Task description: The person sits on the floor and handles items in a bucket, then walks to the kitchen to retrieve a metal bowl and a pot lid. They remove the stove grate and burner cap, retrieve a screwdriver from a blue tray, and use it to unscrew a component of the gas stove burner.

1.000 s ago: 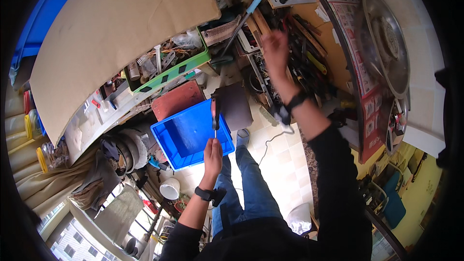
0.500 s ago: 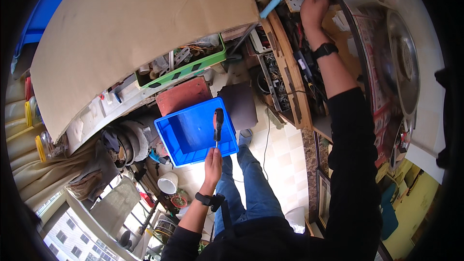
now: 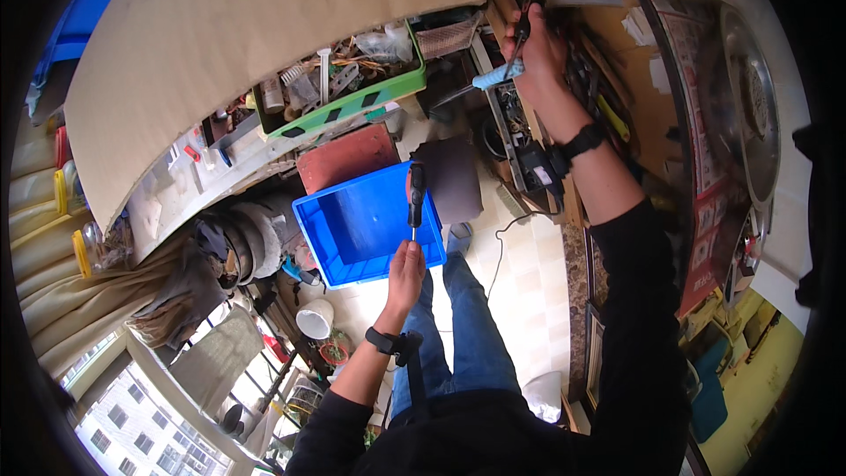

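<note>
My left hand point(image 3: 405, 278) is closed round the shaft of a screwdriver point(image 3: 415, 194) with a black and red handle, which points up over the blue plastic bin point(image 3: 352, 211). My right hand point(image 3: 539, 57) reaches to the cluttered wooden rack at the upper right. Its fingers are closed on a second screwdriver point(image 3: 530, 13) with a dark handle pointing away from me. A tool with a light blue wrapped handle point(image 3: 498, 76) lies against these fingers; I cannot tell whether the hand grips it too.
A green crate point(image 3: 352, 104) of mixed parts stands beyond the bin, under a big cardboard sheet point(image 3: 264, 9). A red-brown stool top point(image 3: 348, 159) is behind the bin. A black cable point(image 3: 500, 251) trails over the tiled floor. A large metal pan point(image 3: 749, 106) stands at the right.
My right hand has drawn back from the pegboard, toward the left and nearer me, and now holds a dark-handled screwdriver. The blue-handled tool sits lower, by the hand. My left hand keeps its screwdriver.
</note>
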Demonstrator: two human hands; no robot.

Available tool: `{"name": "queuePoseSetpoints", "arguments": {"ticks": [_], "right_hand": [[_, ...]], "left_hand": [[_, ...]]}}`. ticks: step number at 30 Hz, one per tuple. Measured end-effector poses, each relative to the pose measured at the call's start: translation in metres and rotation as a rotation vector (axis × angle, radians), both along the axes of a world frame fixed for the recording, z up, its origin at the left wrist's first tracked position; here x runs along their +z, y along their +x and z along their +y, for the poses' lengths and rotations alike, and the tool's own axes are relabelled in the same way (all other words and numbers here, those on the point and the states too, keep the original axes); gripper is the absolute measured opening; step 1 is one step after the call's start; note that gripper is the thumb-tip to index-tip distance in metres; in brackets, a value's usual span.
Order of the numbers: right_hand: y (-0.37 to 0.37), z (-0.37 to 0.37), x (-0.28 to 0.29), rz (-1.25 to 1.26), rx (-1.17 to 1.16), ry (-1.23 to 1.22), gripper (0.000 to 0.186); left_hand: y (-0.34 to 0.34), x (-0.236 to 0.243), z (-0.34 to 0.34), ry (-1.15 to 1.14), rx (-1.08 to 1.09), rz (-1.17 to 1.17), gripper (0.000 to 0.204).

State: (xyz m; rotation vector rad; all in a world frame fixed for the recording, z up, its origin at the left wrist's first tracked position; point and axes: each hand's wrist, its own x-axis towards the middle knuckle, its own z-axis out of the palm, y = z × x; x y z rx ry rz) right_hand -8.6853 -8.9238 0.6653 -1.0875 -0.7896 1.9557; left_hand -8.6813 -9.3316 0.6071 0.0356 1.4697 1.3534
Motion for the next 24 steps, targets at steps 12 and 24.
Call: {"name": "queuePoseSetpoints", "arguments": {"ticks": [12,24], "right_hand": [[0.058,-0.057,-0.008,-0.464,-0.185,1.181,0.033],[0.071,-0.356,-0.110,-0.089,0.115,-0.356,0.041]], "left_hand": [[0.012,-0.002,0.001,0.045,0.007,0.016,0.034],[0.023,-0.037,-0.035,-0.013,-0.051,0.095,0.029]]}}
